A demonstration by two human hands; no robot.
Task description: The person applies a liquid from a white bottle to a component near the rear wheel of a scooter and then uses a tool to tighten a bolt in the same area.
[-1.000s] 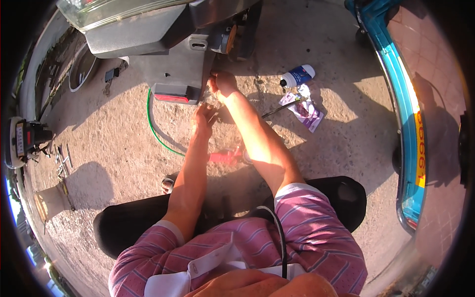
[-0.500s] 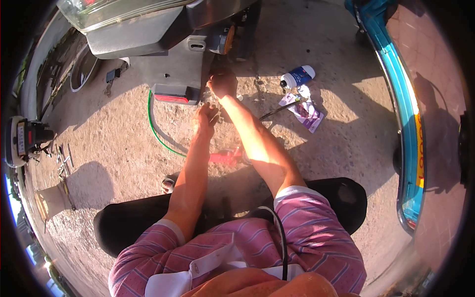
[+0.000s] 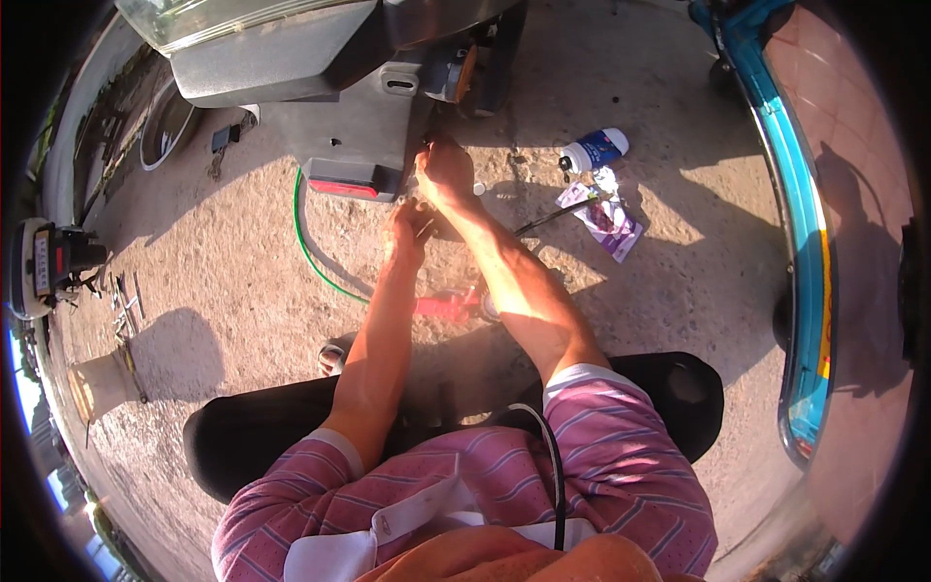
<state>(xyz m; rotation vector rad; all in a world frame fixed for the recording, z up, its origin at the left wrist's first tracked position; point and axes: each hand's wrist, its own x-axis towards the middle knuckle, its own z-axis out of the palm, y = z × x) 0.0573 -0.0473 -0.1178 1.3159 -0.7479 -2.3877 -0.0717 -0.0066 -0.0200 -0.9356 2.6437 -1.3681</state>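
My right hand (image 3: 449, 177) is closed, fingers curled, against the right edge of a grey metal panel (image 3: 339, 136) on a vehicle. Whatever is in its fingers is too small to make out. Just below it, my left hand (image 3: 408, 229) has its fingers bent together beside the panel's lower corner; I cannot make out what they hold. A red tail light (image 3: 344, 187) in a dark housing sits on that panel, left of both hands. Between my forearms a red tool (image 3: 448, 304) lies on the ground, partly blurred, with a thin green hose (image 3: 303, 238) leading to it.
At right lie a white and blue bottle (image 3: 593, 149), a purple packet (image 3: 615, 231) and a black hose (image 3: 553, 216). A small white round piece (image 3: 478, 188) is near my right hand. Farther right stands a blue metal frame (image 3: 797, 194). Metal tools (image 3: 124, 310) lie at left on rough ground.
The view has shifted slightly, so the vehicle and bottle sit a little farther right. My right hand has moved slightly and turned at the panel's edge; my left stays just below it.
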